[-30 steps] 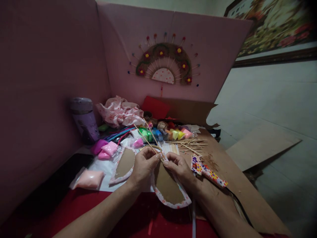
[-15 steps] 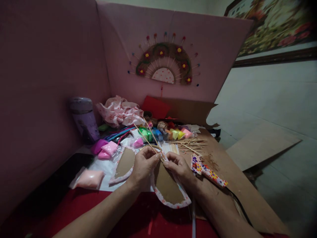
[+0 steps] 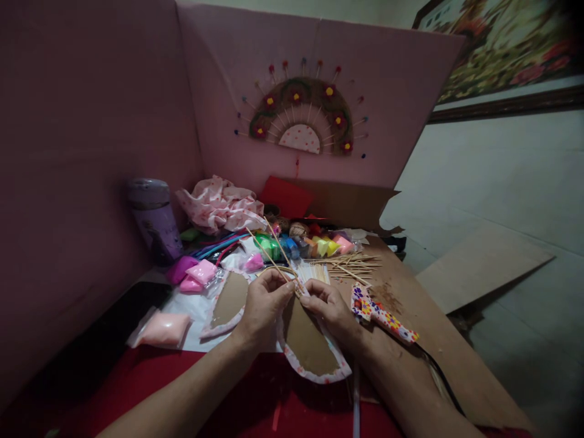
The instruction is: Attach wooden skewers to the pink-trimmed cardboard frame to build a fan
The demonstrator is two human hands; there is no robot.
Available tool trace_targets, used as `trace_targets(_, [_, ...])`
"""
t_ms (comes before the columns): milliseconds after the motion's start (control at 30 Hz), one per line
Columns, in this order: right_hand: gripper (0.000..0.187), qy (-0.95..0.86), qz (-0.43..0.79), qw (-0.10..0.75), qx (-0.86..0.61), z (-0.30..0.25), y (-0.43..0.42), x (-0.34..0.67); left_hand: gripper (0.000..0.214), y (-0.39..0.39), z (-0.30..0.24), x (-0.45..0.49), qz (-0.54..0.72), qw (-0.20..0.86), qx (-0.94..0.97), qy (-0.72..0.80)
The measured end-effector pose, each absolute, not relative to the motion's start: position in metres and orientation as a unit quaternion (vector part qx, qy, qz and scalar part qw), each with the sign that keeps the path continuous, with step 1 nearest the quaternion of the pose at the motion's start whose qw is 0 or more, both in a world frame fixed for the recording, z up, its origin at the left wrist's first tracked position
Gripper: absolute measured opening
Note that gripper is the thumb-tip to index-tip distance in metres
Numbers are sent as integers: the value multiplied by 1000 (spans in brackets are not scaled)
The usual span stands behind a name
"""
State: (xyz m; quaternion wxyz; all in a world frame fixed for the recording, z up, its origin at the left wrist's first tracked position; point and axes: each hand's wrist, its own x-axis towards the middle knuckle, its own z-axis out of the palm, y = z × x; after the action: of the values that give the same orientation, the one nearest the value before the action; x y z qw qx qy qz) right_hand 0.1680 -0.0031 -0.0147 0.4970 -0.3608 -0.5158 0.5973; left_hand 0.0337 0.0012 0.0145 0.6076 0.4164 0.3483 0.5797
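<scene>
In the head view, low in the middle of the frame, the left hand and the right hand meet fingertip to fingertip over a teardrop-shaped cardboard piece that lies flat, half on the red cloth and half on the brown board. The left hand pinches 2 thin wooden sticks between thumb and fingers; they slant up toward the upper left. The right hand is pressed together too, nipping the foot of those sticks at the narrow top of the cardboard piece. That piece already has a patterned border folded around its edge, so I judge the covering done and the stick work only begun, with 2 sticks at it. Just left of it lies a second cardboard piece, edged the same way and with no sticks on it. Right of the hands rests a flowered strip, and just above them a loose heap of sticks sits unused. Further up are coloured packets, pink packets, a purple bottle at mid left and a crumpled pink cloth. On the pink board at the top hangs a finished fan with many sticks and flowers.
</scene>
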Motion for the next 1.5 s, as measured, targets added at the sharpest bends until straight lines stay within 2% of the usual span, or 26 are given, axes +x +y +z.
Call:
trace_targets(633, [20,-533,563,496,-391,-14,-4,166,19,3,11,34,582,603,419,349])
trace_targets(1500, [20,-540,579,489,-367,-22,0,170,20,3,12,33,579,601,418,358])
